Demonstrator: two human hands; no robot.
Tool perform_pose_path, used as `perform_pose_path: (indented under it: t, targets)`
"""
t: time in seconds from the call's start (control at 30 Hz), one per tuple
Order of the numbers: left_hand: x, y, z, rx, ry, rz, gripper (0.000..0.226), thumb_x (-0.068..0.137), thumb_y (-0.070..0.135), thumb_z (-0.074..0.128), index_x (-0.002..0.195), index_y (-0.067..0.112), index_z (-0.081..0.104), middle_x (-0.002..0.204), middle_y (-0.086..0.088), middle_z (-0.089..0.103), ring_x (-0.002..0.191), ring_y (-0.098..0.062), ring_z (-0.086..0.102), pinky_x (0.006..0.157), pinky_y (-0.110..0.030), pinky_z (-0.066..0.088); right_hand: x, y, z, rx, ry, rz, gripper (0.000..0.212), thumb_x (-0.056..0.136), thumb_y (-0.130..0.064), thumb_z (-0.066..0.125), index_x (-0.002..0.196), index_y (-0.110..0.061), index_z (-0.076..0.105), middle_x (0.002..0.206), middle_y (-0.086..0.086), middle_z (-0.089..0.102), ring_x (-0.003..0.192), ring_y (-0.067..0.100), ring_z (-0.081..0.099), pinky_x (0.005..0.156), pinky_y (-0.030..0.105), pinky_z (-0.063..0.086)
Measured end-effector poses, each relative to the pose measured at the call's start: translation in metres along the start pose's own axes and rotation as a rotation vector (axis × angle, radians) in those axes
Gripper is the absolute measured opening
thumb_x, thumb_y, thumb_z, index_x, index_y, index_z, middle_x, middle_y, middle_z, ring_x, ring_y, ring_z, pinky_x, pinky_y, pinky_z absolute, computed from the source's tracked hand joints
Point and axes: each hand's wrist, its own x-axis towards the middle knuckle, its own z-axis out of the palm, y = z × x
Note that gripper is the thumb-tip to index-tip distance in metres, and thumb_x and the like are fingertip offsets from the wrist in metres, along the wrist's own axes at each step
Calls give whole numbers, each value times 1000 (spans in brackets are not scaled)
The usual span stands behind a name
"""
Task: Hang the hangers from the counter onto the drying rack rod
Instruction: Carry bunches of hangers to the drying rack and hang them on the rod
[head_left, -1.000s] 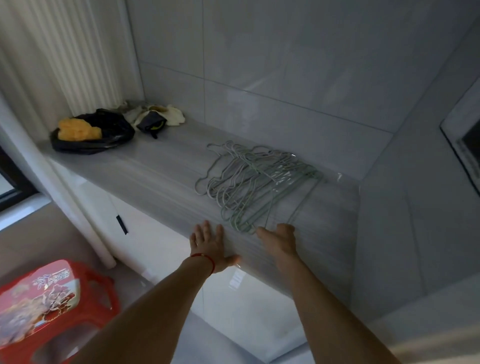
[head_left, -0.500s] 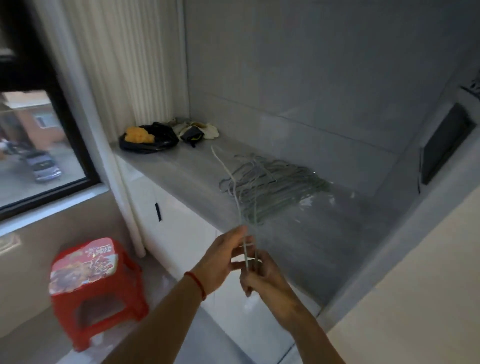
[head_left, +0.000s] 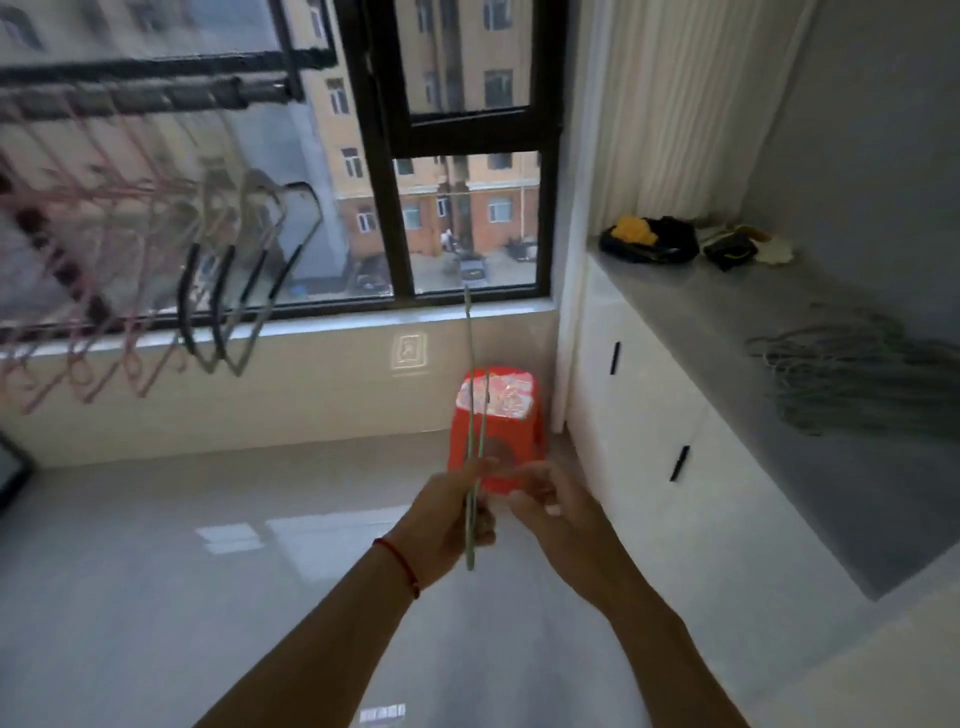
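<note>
My left hand grips a thin pale green hanger seen edge-on, pointing up in front of me. Just right of it, my right hand hovers with fingers loosely spread and holds nothing. A pile of green wire hangers lies on the grey counter at the right. The dark drying rack rod runs across the upper left, carrying several pink and grey hangers.
A red plastic stool stands on the floor beyond my hands, beside the white cabinet. A black bag with something yellow and cloths sit at the counter's far end. A black-framed window fills the far wall.
The view has swung left from the counter toward the window and rack. The hanger lifted from the pile is now held by my left hand alone; my right hand has let go.
</note>
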Motion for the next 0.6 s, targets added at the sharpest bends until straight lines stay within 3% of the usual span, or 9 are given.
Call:
perform_pose_path:
  t: [0.07, 0.23, 0.33, 0.47, 0.6]
  targets:
    - [-35, -1, -34, -52, 66, 2, 24, 91, 31, 67, 79, 12, 58, 66, -7, 39, 49, -16, 34, 50, -25, 30, 2, -17, 38, 16, -126, -53, 35, 82, -48, 66, 115, -38, 60, 114, -14, 64, 104, 4, 63, 89, 28, 53]
    - [-124, -7, -127, -156, 232, 2, 39, 78, 44, 72, 88, 12, 52, 65, -4, 39, 55, -17, 32, 52, -28, 29, -13, -63, 140, 38, -378, -196, 18, 95, -25, 65, 110, -34, 66, 111, -19, 68, 105, -1, 64, 90, 24, 54]
    - [-177, -14, -182, -229, 325, -9, 54, 72, 49, 77, 98, 10, 49, 65, -3, 39, 53, -16, 33, 49, -25, 30, -32, -86, 200, 50, -490, -231, 17, 89, -35, 63, 104, -34, 70, 108, -21, 69, 107, 1, 64, 94, 30, 55]
    - [-246, -20, -255, -342, 438, 12, 49, 76, 46, 76, 94, 12, 47, 64, -2, 41, 47, -16, 36, 46, -24, 33, -64, -120, 280, 44, -584, -291, 26, 84, -46, 60, 108, -41, 68, 114, -28, 64, 111, -5, 59, 96, 28, 51]
    - [-316, -15, -333, -401, 531, 51, 48, 81, 48, 73, 95, 10, 48, 63, -3, 43, 47, -16, 37, 46, -24, 33, -93, -161, 362, 21, -683, -344, 16, 95, -34, 65, 109, -41, 68, 114, -24, 67, 114, -2, 61, 99, 28, 49]
